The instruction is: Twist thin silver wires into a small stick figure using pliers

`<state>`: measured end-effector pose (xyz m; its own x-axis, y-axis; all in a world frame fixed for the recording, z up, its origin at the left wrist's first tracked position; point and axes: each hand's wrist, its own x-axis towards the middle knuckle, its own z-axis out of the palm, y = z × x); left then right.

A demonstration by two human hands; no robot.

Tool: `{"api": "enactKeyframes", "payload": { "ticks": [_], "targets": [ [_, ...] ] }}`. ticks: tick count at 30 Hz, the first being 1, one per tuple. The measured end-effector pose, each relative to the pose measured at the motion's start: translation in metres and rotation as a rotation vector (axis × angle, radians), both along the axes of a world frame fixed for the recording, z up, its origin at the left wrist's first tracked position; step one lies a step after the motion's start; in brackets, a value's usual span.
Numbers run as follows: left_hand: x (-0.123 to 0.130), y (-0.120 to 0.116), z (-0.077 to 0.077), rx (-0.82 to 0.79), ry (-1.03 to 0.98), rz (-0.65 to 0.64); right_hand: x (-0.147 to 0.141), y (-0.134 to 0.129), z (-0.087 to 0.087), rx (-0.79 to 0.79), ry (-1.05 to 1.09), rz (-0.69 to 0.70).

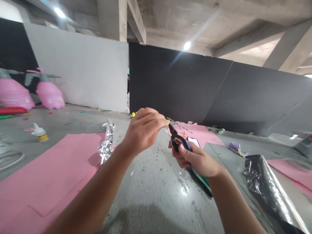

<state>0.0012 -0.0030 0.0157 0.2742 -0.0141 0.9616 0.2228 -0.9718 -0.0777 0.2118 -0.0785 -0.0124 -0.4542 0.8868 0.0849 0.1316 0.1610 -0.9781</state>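
From the head view, we grip the pliers (173,130) in our right hand (195,157), their nose pointing up close to the pinched fingertips of our left hand (145,130), and we cannot tell what the left holds. Beyond the right hand lies a phone (193,141), partly hidden by it; our left arm (99,187) overlaps the pink paper (60,169) and foil (105,148), and a shiny roll (270,191) lies farther right.

pliers (173,130) above table (146,182), between paper sheets (60,159) left and roll (268,185) right; phone (193,141) behind.
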Motion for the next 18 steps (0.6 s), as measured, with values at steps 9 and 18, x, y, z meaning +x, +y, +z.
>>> {"api": "enactKeyframes", "payload": {
  "ticks": [9, 18],
  "targets": [
    [0.002, -0.004, 0.006, -1.01, -0.005, -0.588, -0.004, -0.01, 0.017, 0.635, -0.677, -0.39],
    [-0.012, -0.007, 0.015, -1.155, 0.244, -0.527, -0.003, -0.008, 0.015, 0.664, -0.704, -0.373]
  ]
}}
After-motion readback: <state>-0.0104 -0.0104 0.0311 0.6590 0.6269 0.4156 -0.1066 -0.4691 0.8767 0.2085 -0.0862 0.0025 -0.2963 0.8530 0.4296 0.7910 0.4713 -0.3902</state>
